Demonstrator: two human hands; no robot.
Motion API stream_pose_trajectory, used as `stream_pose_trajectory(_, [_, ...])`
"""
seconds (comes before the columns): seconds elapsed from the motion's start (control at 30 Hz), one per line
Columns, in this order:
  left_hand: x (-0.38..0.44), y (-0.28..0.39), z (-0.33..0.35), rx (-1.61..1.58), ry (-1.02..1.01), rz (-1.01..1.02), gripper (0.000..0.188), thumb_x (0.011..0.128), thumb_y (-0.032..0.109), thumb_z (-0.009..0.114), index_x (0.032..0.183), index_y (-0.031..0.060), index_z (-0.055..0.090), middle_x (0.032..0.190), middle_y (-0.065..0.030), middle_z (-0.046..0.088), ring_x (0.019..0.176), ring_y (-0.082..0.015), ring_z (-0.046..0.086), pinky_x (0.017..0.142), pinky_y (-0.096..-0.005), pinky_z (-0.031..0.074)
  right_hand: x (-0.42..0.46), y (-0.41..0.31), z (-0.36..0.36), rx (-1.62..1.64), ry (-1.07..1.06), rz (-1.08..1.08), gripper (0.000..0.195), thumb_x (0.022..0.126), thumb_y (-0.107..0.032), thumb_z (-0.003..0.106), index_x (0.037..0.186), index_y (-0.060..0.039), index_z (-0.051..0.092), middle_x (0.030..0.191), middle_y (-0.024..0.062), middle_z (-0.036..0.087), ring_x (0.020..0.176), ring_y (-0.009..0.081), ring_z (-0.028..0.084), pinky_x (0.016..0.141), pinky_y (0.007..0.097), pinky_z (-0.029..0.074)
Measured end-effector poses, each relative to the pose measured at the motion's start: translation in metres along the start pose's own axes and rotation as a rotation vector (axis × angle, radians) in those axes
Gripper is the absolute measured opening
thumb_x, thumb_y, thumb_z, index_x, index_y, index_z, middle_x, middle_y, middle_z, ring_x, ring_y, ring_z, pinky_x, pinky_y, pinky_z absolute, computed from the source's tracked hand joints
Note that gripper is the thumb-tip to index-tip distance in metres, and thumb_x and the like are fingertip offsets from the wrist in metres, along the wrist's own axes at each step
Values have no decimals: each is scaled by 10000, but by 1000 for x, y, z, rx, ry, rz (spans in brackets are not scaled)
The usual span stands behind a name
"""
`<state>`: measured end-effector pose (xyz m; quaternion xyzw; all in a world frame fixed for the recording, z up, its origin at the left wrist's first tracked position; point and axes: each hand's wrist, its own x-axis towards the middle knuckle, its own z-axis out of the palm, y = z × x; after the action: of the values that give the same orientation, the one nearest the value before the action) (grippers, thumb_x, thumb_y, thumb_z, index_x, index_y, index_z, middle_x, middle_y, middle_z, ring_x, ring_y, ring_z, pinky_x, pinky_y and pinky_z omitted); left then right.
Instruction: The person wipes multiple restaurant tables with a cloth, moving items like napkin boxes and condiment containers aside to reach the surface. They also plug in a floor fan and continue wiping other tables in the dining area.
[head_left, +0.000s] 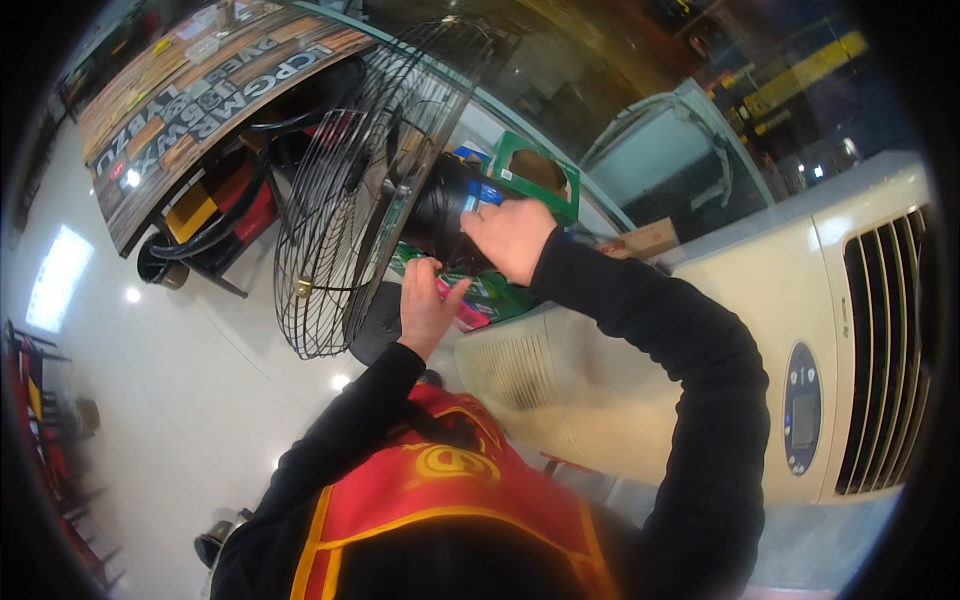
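Observation:
A large fan with a black wire guard (322, 247) stands before me, its round side facing left. Behind the guard is its black motor housing (442, 202). My right hand (510, 232) is at the housing's right side, fingers bent; whether it grips anything is hidden. Lower and to the left, my left hand (429, 304) is raised near the guard's rim, thumb and fingers apart, with nothing seen in it. A pink packet (466, 311) lies just right of it. Beyond my right hand is a green cardboard box (536, 172) with a cut-out opening.
A beige air cooler (600, 390) with a vent and control panel stands at the right. At the upper left is a table (225, 82) with a letter-printed top and a chair (232, 202) beneath its edge. A glass window (540, 67) runs behind the fan.

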<state>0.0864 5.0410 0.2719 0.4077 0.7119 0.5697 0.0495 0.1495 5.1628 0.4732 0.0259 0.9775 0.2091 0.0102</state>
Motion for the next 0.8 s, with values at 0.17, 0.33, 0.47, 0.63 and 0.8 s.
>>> stream_pose_trajectory(0.17, [11,11,-1,-40,-30,-194,358,905,274,766,1019,0,566,965,-187,627,808,-388,641,688,-459,511,43,82,-22,-263,233,-125,77,862,-233,645,878,-170,602,851,0,614,839,212,647,719,388,495])
stream_pose_trajectory(0.33, [8,10,11,-23,47,-147,343,911,259,757,1008,-8,566,944,-197,638,820,-414,646,699,-473,518,55,182,31,-132,578,70,186,775,-285,766,871,-188,640,874,4,609,949,204,618,890,409,443])
stream_pose_trajectory(0.47, [8,12,-2,5,53,-196,354,898,266,774,990,-3,564,903,-184,626,762,-375,637,684,-445,513,77,183,150,331,273,172,167,811,-255,766,929,-140,737,919,78,651,968,288,634,888,442,484])
stream_pose_trajectory(0.63, [4,31,6,-10,84,-272,332,896,257,779,964,19,557,823,-151,601,723,-338,613,669,-428,500,97,156,337,1276,7,141,250,938,-212,648,1126,-69,729,1084,162,712,996,287,684,848,438,536])
stream_pose_trajectory(0.8, [-9,25,14,140,150,-228,267,927,207,725,993,17,549,930,-199,605,878,-419,595,750,-477,490,93,102,377,1755,-215,221,333,1028,-264,549,1242,-49,686,1273,150,696,1136,265,671,923,435,543])
